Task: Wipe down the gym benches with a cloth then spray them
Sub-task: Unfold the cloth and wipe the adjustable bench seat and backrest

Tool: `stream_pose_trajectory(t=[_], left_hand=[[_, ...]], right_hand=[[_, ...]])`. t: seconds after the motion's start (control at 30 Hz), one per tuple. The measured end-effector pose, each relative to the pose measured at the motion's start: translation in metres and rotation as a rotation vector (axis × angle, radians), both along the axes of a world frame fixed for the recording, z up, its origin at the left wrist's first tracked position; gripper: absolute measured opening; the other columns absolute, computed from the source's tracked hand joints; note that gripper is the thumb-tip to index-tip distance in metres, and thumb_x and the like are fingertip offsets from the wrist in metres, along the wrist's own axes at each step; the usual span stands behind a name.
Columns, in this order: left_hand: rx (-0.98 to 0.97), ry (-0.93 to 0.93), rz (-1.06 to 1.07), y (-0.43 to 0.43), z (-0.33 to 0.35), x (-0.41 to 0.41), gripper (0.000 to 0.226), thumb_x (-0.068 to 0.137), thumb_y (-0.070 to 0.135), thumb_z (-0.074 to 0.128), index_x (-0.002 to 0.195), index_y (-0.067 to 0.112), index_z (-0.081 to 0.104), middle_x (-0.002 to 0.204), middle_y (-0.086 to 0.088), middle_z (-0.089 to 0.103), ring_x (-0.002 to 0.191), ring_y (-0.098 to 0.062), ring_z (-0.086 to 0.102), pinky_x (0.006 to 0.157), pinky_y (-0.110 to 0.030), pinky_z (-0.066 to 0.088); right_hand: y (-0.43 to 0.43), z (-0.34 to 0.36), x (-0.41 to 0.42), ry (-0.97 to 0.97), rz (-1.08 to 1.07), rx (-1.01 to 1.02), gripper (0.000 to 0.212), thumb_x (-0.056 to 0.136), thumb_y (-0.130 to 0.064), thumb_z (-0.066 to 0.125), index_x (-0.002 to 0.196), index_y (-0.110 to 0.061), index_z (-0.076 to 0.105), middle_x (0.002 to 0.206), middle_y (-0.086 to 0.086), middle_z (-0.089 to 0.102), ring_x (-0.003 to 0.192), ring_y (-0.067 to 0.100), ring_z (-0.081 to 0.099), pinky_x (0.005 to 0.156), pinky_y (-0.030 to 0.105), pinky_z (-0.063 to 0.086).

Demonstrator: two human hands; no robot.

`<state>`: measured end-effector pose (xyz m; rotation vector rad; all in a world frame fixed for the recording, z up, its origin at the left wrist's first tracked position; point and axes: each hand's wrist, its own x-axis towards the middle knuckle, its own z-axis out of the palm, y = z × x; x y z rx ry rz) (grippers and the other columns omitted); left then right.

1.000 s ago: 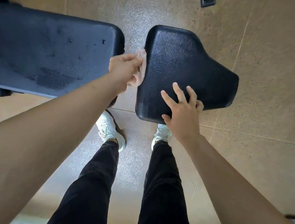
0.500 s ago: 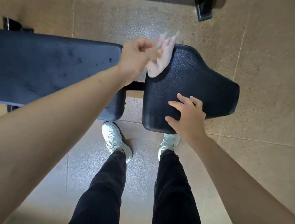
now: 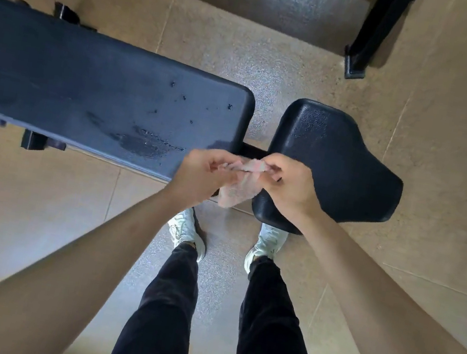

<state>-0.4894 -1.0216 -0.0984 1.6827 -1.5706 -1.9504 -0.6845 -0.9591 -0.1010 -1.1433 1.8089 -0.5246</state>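
Floor: tan speckled tiles [image 3: 276, 69] under my white shoes [image 3: 185, 230].
Long pad: black counter [image 3: 85, 91] on my left, with wet patches and droplets near its end.
Seat pad: black counter [image 3: 337, 164] on my right, just beside the long one.
Cloth: pale pink cloth [image 3: 239, 190], hanging over the gap between both pads.
Hands: my left hand [image 3: 204, 175] and right hand [image 3: 289, 186] both pinch the cloth's top edge.
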Motion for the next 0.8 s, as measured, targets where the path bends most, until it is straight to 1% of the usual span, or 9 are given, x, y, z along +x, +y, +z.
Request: stream_pose_trajectory(t=[0.1,0.2,0.3,0.5,0.57,0.63,0.67,0.73,0.8], left_hand=[[0.037,0.007,0.057,0.005,0.003,0.024,0.014,0.081,0.016,0.086,0.093,0.020,0.079,0.073,0.008,0.071,0.072,-0.012,0.066,0.083,-0.045,0.058],[0.001,-0.011,0.067,0.003,0.006,0.046,0.012,0.081,0.013,0.085,0.088,0.020,0.078,0.083,-0.004,0.075,0.074,-0.012,0.065,0.076,-0.036,0.056],[-0.008,-0.008,0.094,-0.008,0.005,0.060,0.006,0.084,0.014,0.083,0.089,0.016,0.079,0.084,-0.004,0.074,0.074,-0.010,0.061,0.074,-0.029,0.050],[-0.164,-0.010,-0.031,-0.056,0.017,0.066,0.005,0.088,0.024,0.080,0.085,0.024,0.077,0.088,0.006,0.077,0.084,-0.013,0.069,0.086,-0.037,0.056],[-0.266,-0.027,-0.080,-0.077,0.029,0.061,0.012,0.088,0.023,0.079,0.079,0.029,0.074,0.091,0.006,0.077,0.083,-0.010,0.068,0.085,-0.034,0.054],[-0.350,-0.023,-0.096,-0.100,0.041,0.054,0.020,0.090,0.022,0.078,0.077,0.033,0.068,0.097,-0.002,0.077,0.072,-0.007,0.062,0.075,-0.028,0.051],[-0.373,-0.029,-0.101,-0.111,0.048,0.049,0.019,0.091,0.023,0.077,0.078,0.033,0.066,0.100,-0.006,0.077,0.068,-0.010,0.061,0.071,-0.027,0.051],[-0.411,-0.032,-0.116,-0.131,0.060,0.041,0.017,0.094,0.025,0.073,0.083,0.035,0.065,0.100,-0.006,0.076,0.069,-0.025,0.065,0.070,-0.035,0.054],[-0.451,0.002,-0.104,-0.142,0.069,0.034,0.017,0.096,0.021,0.070,0.085,0.032,0.063,0.092,0.001,0.074,0.072,-0.026,0.069,0.071,-0.036,0.054]], right_hand=[[0.000,0.002,0.011,-0.046,-0.057,0.058,0.003,0.084,-0.009,0.067,0.086,-0.010,0.069,0.078,0.008,0.068,0.076,0.025,0.062,0.075,0.036,0.050],[-0.006,0.009,0.022,-0.082,-0.172,0.118,0.005,0.086,-0.011,0.068,0.088,-0.012,0.072,0.083,0.003,0.071,0.083,0.020,0.066,0.080,0.033,0.053],[-0.015,0.015,0.027,-0.041,-0.251,0.087,0.007,0.085,-0.017,0.067,0.089,-0.016,0.072,0.083,0.001,0.071,0.080,0.024,0.068,0.077,0.049,0.058],[-0.047,0.045,0.037,-0.028,-0.459,-0.004,0.010,0.076,-0.025,0.067,0.078,-0.034,0.065,0.089,0.004,0.068,0.084,0.031,0.068,0.078,0.055,0.057],[-0.060,0.055,0.037,-0.034,-0.519,-0.044,0.007,0.073,-0.022,0.069,0.080,-0.023,0.070,0.083,0.007,0.070,0.080,0.029,0.068,0.076,0.054,0.057],[-0.073,0.065,0.034,-0.021,-0.570,-0.102,0.005,0.078,-0.014,0.073,0.082,-0.012,0.071,0.078,0.010,0.070,0.074,0.024,0.065,0.077,0.052,0.056],[-0.080,0.071,0.031,-0.006,-0.591,-0.134,0.004,0.080,-0.013,0.074,0.083,-0.011,0.071,0.079,0.009,0.071,0.074,0.024,0.065,0.077,0.050,0.056],[-0.091,0.078,0.026,0.015,-0.619,-0.189,0.005,0.082,-0.013,0.074,0.086,-0.013,0.072,0.079,0.004,0.071,0.074,0.024,0.065,0.070,0.044,0.057],[-0.097,0.083,0.024,0.005,-0.653,-0.221,0.006,0.083,-0.012,0.072,0.088,-0.014,0.071,0.078,0.000,0.070,0.069,0.020,0.064,0.062,0.035,0.053]])
